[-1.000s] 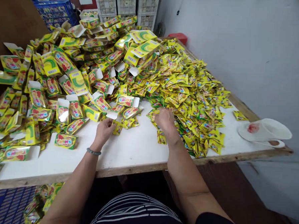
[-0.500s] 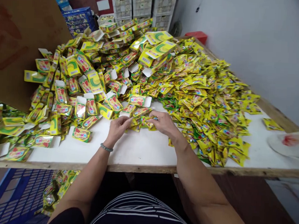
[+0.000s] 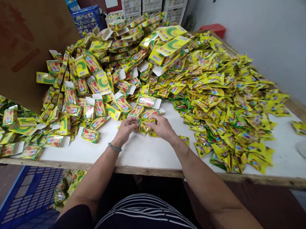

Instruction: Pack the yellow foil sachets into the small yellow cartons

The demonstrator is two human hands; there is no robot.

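Observation:
My left hand (image 3: 126, 127) and my right hand (image 3: 162, 127) meet over the white table (image 3: 146, 151), both closed on a small bunch of yellow sachets (image 3: 145, 126) held between them. A bead bracelet sits on my left wrist. Just behind my hands lie small open yellow cartons (image 3: 146, 101) with white flaps. To my right spreads a wide heap of loose yellow sachets (image 3: 220, 94). To my left is a big pile of the same small cartons (image 3: 87, 87).
A brown cardboard sheet (image 3: 23, 36) leans at the far left. A blue crate (image 3: 23, 196) with sachets stands on the floor below the table's front edge. White and blue crates are stacked at the back. A red box (image 3: 216, 29) sits at the far corner.
My right hand left the sachet heap and came left to meet my left hand; both now grip sachets together. The view shifted left, pushing the white cap off the right edge.

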